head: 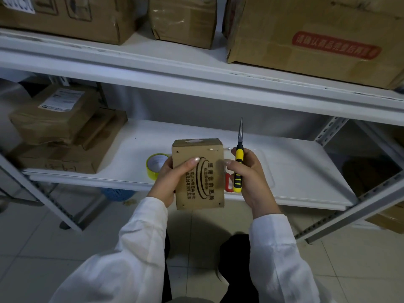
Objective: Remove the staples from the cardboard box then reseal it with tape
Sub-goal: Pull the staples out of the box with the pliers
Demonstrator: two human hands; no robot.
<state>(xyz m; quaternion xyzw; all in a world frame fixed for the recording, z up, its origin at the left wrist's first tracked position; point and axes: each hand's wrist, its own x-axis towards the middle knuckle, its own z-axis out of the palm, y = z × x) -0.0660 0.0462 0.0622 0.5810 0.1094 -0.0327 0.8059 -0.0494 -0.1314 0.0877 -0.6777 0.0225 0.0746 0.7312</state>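
Nearest are two white sleeves [140,237]. The person's left hand [168,180] holds the small cardboard box [203,189] up in front of the lower shelf [295,171]. Its fingers are curled round the left side and the thumb lies on the printed front.

The right hand [251,178] is curled round the yellow and black handles of the needle-nose pliers [238,162], whose thin tip points up. The thumb of that hand touches the right edge of the box.

On the front of the box there are tiny holes near three corners. It looks like staples were pulled out there. Near the top right corner a staple [213,149] is in the card, so that one likely has to come out next.

Just behind the box, a roll of yellow tape [153,165] and something red [228,182] lie on the shelf. Nobody is holding the tape, so the taping probably has not begun.

Farther back on the left are stacked brown parcels [54,114]. Big cardboard boxes [306,40] sit on the shelf above.
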